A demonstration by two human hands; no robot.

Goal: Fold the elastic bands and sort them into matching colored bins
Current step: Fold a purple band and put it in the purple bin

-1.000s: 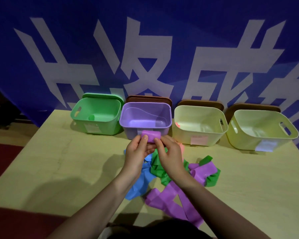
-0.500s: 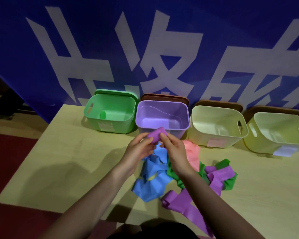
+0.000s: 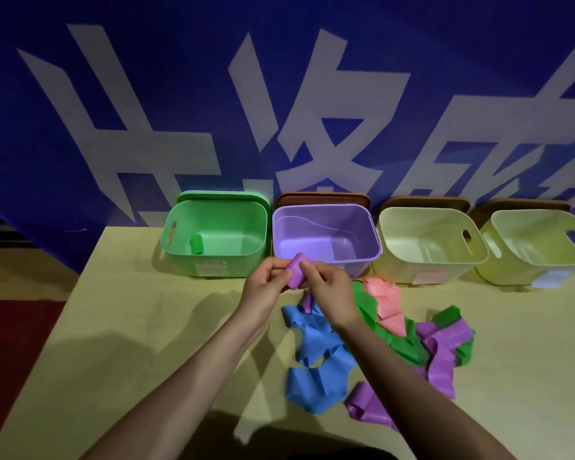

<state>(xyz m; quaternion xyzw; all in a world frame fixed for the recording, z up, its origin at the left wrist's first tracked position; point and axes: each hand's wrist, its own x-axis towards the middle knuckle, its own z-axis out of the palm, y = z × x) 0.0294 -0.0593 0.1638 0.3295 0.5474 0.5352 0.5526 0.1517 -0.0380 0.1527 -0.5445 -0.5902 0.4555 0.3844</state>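
Yellow table (image 3: 120, 327) holds four bins. Both the left hand (image 3: 267, 283) and right hand (image 3: 330, 287) pinch a folded purple band (image 3: 296, 275); keep it squeezed tight, then drop it in the purple bin (image 3: 326, 237) just beyond.

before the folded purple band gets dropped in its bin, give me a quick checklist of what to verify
1. Both hands hold the band: ok. The left hand and right hand pinch the folded purple band.
2. Band fully folded: cannot tell, the fingers cover part of it.
3. Matching bin within reach: ok. The purple bin stands open right behind the hands.
4. Purple bin has room: ok, nothing shows inside it.
5. Band over the bin: not ok, it is at the near wall, not yet above the opening.
6. No loose end of this band trailing into the pile: cannot tell.
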